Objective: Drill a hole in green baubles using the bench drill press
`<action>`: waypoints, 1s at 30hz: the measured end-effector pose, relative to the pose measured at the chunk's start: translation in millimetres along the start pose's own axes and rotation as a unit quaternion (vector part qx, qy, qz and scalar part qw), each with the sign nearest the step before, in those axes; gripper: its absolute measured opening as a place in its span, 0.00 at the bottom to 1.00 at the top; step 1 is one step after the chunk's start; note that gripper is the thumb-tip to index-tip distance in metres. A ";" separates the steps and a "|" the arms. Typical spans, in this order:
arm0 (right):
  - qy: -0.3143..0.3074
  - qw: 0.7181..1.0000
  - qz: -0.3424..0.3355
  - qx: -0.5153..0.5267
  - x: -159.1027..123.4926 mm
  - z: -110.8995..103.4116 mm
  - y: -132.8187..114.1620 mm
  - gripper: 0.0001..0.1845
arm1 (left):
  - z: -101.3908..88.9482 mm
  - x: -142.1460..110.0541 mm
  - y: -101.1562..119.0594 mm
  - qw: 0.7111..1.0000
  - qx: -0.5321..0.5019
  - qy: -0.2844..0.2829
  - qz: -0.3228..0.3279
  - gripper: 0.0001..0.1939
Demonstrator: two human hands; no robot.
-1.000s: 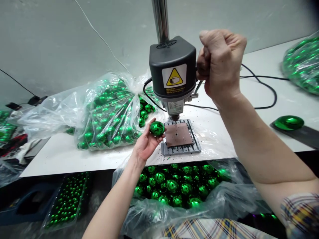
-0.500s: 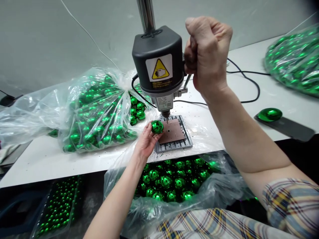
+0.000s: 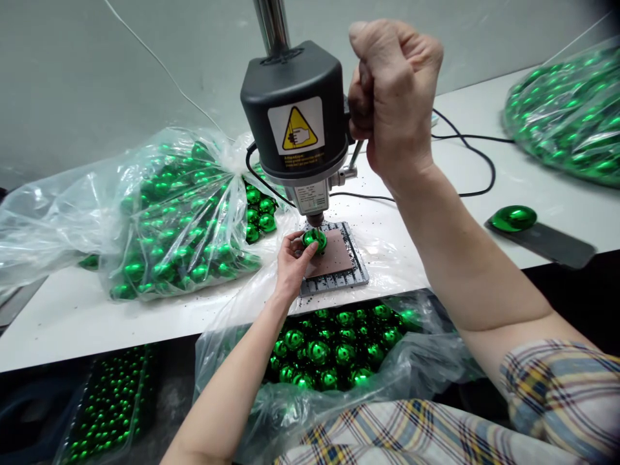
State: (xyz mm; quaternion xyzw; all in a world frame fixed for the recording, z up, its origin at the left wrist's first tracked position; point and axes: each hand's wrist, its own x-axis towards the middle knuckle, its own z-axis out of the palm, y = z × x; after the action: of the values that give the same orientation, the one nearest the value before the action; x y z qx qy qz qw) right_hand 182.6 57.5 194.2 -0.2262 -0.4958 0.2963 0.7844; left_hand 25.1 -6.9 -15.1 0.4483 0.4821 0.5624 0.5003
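Observation:
A shiny green ball [image 3: 316, 239] is pinched between the thumb and fingers of my left hand [image 3: 293, 263]. It sits right under the chuck of a small drill press [image 3: 293, 113], over the brown board [image 3: 336, 253] on the grey slotted base plate [image 3: 334, 283]. Whether the drill bit touches the ball is hidden. My right hand [image 3: 400, 97] is raised beside the dark motor housing, its fingers wrapped round the press's feed lever [image 3: 357, 153]. The lever's grip end is covered by the fist.
Clear plastic bags of green balls stand at the left [image 3: 179, 213] and far right [image 3: 566, 123]. Below the table edge lies an open bag of balls [image 3: 317, 352]. A phone [image 3: 557, 248] with a green ornament [image 3: 513, 218] lies at right. A black cable [image 3: 477, 194] crosses the table.
My left hand has moved the green ball rightward, from beside the brown board to beneath the chuck. My right hand stays on the lever. The whole view has shifted slightly.

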 end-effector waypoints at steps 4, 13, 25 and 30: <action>-0.006 1.000 -0.004 0.012 -0.4 -0.8 0.3 0.29 | 2.3 0.2 -7.5 0.999 0.046 -0.008 0.011 0.30; -0.009 1.000 -0.004 0.012 -2.1 -1.5 -0.9 0.28 | -1.9 -3.6 -9.6 0.954 0.262 -0.061 0.129 0.26; -0.029 1.000 -0.007 -0.009 -7.4 -5.9 -4.0 0.28 | -3.8 -3.9 -17.4 0.978 0.169 -0.049 0.110 0.27; -0.030 0.995 -0.081 -0.043 -28.8 -14.4 -8.3 0.26 | -4.9 -3.9 -17.4 0.975 0.184 -0.062 0.106 0.27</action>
State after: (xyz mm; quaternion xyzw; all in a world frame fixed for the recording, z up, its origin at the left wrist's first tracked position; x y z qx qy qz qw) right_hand 188.2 30.8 175.2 -0.2102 -0.5479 0.2168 0.7801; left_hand 22.9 -10.6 -33.1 0.6155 0.4947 0.4851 0.3757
